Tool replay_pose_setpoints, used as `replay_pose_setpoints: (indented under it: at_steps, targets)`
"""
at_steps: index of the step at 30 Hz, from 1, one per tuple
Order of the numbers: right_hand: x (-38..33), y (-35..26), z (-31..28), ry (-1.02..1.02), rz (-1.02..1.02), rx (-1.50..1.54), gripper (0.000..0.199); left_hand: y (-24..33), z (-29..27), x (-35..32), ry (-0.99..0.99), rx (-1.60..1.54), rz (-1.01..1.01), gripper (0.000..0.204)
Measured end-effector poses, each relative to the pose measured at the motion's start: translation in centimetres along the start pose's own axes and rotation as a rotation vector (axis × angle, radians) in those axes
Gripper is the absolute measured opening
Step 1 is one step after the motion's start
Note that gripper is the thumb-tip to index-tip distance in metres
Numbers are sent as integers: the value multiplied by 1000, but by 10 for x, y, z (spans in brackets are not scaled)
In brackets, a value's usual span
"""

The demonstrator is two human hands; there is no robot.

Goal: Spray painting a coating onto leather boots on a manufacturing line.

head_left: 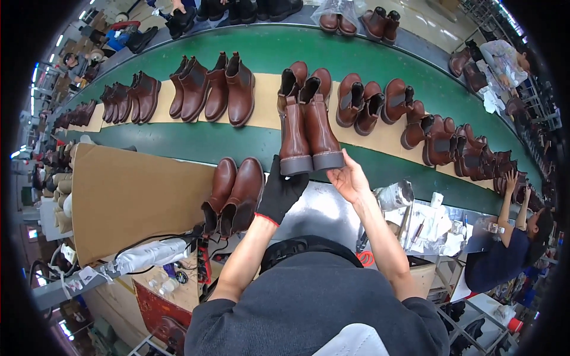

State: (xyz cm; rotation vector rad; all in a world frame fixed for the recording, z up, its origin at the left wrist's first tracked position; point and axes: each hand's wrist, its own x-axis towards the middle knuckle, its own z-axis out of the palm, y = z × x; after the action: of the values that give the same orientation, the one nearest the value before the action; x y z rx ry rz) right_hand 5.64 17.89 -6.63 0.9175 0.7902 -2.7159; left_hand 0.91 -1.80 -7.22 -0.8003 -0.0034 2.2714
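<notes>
Currently, scene: footwear line, seen from the head camera looking down
Left hand: black-gloved left hand (280,191), fingers closed under the heel of the left boot of a held pair, gripping it
Right hand: bare right hand (350,179), palm up, fingers curled against the sole edge of the right boot, supporting and gripping it
Held thing: pair of glossy brown leather ankle boots with grey soles (309,133), side by side, soles toward the person, raised over the near edge of the curved green conveyor belt (178,142)
Beside left hand: second pair of brown leather boots (234,196) standing on the metal work surface (320,210), just left of the glove, not touched
Progress, judged: held pair is off the surface and over the belt, not yet set down; near pair looks unhandled; belt already carries many brown boot pairs on tan cardboard sheets (267,95)
Also there: big brown cardboard sheet (130,196) at left, cables and a white tube below it, clutter of tools and rags at right
Other people: a worker in a dark blue top (499,255) at lower right, another at upper right
Hard to tell: fingertips of both hands hidden behind the soles; boot toes face away; far-left boots blurred by fisheye rim; tools at right too small to name
</notes>
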Motion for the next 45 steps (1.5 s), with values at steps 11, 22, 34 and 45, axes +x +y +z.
replay_pose_setpoints:
  at_steps: [11,22,34,45]
  targets:
    - [-4,-6,5,10,-5,32,37,-7,15,-2,-83,87,25,45]
    - [-8,-15,7,-108,-21,81,30,-10,17,1,-140,199,10,48]
    - [-49,-27,19,81,-415,-1197,96,-21,21,-15,-145,2288,1431,79]
    - [-82,-34,68,-119,-456,-1284,87,-57,33,-17,-444,240,19,59]
